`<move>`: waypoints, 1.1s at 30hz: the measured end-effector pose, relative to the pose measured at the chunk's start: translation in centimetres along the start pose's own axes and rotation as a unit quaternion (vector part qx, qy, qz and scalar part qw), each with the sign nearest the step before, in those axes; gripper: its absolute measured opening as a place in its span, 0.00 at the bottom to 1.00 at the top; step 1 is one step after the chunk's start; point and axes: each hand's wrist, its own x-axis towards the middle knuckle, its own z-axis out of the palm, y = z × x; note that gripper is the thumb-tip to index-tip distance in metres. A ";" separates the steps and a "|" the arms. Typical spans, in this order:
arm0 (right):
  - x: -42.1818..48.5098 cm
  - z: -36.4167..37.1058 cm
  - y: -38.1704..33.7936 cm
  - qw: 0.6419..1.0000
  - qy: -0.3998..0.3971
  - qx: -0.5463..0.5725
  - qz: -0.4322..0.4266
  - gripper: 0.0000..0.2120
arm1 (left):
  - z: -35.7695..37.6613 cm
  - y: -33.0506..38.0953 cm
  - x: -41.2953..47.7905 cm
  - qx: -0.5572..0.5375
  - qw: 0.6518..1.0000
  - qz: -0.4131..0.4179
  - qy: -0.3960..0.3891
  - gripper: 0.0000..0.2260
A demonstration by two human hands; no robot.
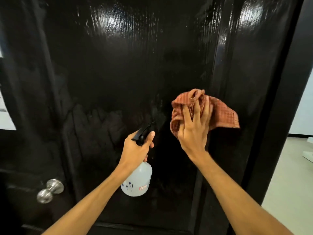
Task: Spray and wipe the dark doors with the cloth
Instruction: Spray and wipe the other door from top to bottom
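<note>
- My left hand [138, 148] grips the spray bottle [137, 180] by its neck, nozzle aimed at the door [118, 73].
- My right hand [193, 131], fingers curled, bunches the cloth [225, 116] on the door, at two o'clock from the bottle.
- The knob [49, 190] sits at eight o'clock.

I see glossy black door [118, 73], upright, panelled, wet streaks and glare near top. Red checked cloth [225, 114] bunched under my right-hand fingers [205, 107], pressed on door, loose corner trailing right of fingertips. Translucent spray bottle [138, 181], black trigger head, hangs tilted below my left-hand fingers [150, 135], nozzle at door.
</note>
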 end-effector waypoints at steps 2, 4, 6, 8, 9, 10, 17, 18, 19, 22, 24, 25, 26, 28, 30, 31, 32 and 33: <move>-4.8 0.9 -0.9 0.999 -0.031 -0.003 -0.010 0.32 | -0.5 -0.6 -0.8 -0.002 1.000 0.001 0.017 0.07; -8.1 1.2 -2.3 0.997 -0.075 -0.001 -0.036 0.32 | -1.7 -1.2 -1.4 0.009 0.999 0.005 0.038 0.07; -5.4 1.7 -4.2 0.995 -0.072 0.022 -0.066 0.27 | -3.8 -1.6 -1.8 0.024 0.997 0.009 0.074 0.06; 0.1 1.8 -6.8 0.996 -0.052 0.031 -0.065 0.25 | -6.0 -2.0 -2.0 0.028 0.994 0.017 0.101 0.05; 2.2 2.0 -7.7 0.997 -0.042 0.024 -0.056 0.26 | -6.8 -2.2 -2.0 0.031 0.993 0.019 0.111 0.05; 3.1 2.5 -8.9 0.998 -0.038 0.021 -0.048 0.27 | -7.8 -2.6 -2.2 0.037 0.992 0.020 0.119 0.06; -6.9 7.1 -16.5 0.975 -0.125 -0.011 -0.184 0.32 | -16.3 -5.0 -2.9 0.053 0.989 -0.009 0.136 0.09; -4.6 7.4 -18.0 0.979 -0.104 0.002 -0.174 0.30 | -17.9 -4.9 -2.6 0.050 0.990 -0.003 0.132 0.09; -2.0 7.6 -19.5 0.984 -0.088 0.014 -0.152 0.29 | -19.4 -4.8 -2.3 0.051 0.991 0.005 0.127 0.09; 1.0 8.6 -24.1 0.994 -0.073 0.009 -0.087 0.29 | -23.7 -5.7 -1.6 0.056 0.992 0.012 0.117 0.10; -3.2 10.1 -25.7 0.988 -0.100 -0.019 -0.117 0.30 | -25.3 -6.7 -1.6 0.043 0.993 0.005 0.113 0.09; -5.7 10.5 -26.4 0.981 -0.119 -0.033 -0.151 0.29 | -26.3 -7.1 -1.6 0.038 0.993 0.001 0.109 0.08; -7.3 10.7 -26.9 0.972 -0.143 -0.039 -0.181 0.29 | -27.1 -7.4 -1.7 0.035 0.994 -0.002 0.105 0.06; -6.5 11.3 -28.2 0.962 -0.163 -0.026 -0.219 0.28 | -29.2 -7.7 -1.6 0.035 0.995 -0.006 0.098 0.07; -1.6 11.3 -30.3 0.968 -0.127 -0.011 -0.218 0.26 | -31.2 -7.5 -1.0 0.042 0.994 0.006 0.097 0.12; 1.2 11.2 -31.5 0.974 -0.106 -0.007 -0.198 0.26 | -31.9 -7.3 -0.6 0.047 0.994 0.016 0.097 0.15; 3.4 11.2 -32.4 0.982 -0.090 -0.007 -0.168 0.27 | -32.6 -7.2 -0.3 0.050 0.994 0.025 0.097 0.16; 4.5 11.3 -33.3 0.987 -0.081 -0.013 -0.138 0.28 | -33.0 -7.1 0.0 0.050 0.993 0.031 0.098 0.17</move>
